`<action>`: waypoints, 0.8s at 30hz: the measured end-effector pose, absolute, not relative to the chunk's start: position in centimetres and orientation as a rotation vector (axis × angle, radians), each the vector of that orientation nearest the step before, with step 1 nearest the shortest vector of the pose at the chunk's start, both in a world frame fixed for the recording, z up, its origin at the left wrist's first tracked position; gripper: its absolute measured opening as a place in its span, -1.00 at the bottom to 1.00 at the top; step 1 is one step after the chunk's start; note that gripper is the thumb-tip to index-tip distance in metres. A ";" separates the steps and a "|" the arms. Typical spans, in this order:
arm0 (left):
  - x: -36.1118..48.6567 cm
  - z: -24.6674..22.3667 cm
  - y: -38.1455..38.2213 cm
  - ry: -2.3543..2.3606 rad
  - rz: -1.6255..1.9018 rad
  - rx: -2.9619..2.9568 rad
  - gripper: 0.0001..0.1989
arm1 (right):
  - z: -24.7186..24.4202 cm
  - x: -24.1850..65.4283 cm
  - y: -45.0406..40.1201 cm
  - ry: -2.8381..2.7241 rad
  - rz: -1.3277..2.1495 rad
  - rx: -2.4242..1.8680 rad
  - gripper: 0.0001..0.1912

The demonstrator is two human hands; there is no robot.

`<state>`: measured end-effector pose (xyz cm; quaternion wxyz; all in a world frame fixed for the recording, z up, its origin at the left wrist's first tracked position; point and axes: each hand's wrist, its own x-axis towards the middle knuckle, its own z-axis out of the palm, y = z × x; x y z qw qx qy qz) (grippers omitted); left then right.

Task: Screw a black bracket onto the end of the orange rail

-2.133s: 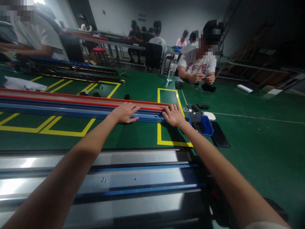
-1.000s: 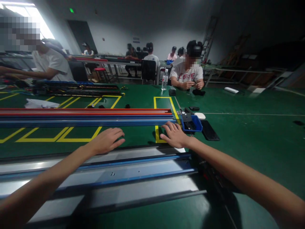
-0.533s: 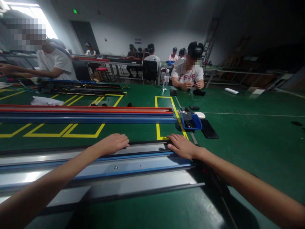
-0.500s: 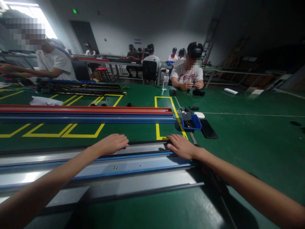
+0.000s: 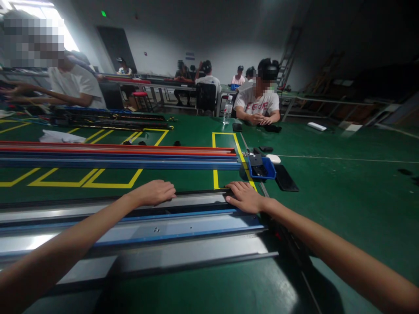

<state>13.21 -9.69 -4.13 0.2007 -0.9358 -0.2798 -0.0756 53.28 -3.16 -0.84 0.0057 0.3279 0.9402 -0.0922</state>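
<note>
Several long metal profiles lie side by side across the near table. The farthest, a silver aluminium profile (image 5: 199,199) with dark edges, lies under both hands. My left hand (image 5: 156,192) is closed over it, fingers curled and pointing right. My right hand (image 5: 245,197) grips it near its right end, fingers over the far edge and thumb on the near side. Closer to me is a silver profile with blue edges (image 5: 209,224), with small holes in its face. A wide grey profile (image 5: 196,253) lies nearest. Both palms are hidden.
Red and blue profiles (image 5: 183,159) lie beyond, over yellow tape marks. To the right stand a blue bin (image 5: 270,169) with black parts and a black phone-like slab (image 5: 286,178). A water bottle (image 5: 227,111) stands near a seated co-worker (image 5: 258,102). Another co-worker (image 5: 75,87) works at left.
Both hands have shifted slightly away from me and to the left, still on the far profile. The seated co-worker's hands have come closer together.
</note>
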 end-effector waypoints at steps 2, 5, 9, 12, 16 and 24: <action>13.1 -4.2 -9.4 -0.784 -0.219 -2.614 -0.76 | -0.9 53.1 -2.9 2.935 -0.290 1.039 -0.34; 13.0 -4.3 -9.0 -0.789 -0.239 -2.616 -0.75 | -1.0 53.1 -2.7 2.936 -0.290 1.044 -0.35; 13.0 -4.1 -8.5 -0.789 -0.253 -2.627 -0.72 | -1.1 53.0 -2.6 2.948 -0.247 1.048 -0.36; 12.9 -3.9 -8.0 -0.780 -0.260 -2.630 -0.70 | -1.3 52.9 -2.3 2.956 -0.226 1.055 -0.37; 12.9 -3.9 -7.4 -0.767 -0.277 -2.620 -0.68 | -1.5 52.8 -2.0 2.962 -0.211 1.062 -0.38; 12.7 -3.9 -6.4 -0.787 -0.295 -2.602 -0.67 | -1.5 52.5 -1.3 2.963 -0.192 1.085 -0.40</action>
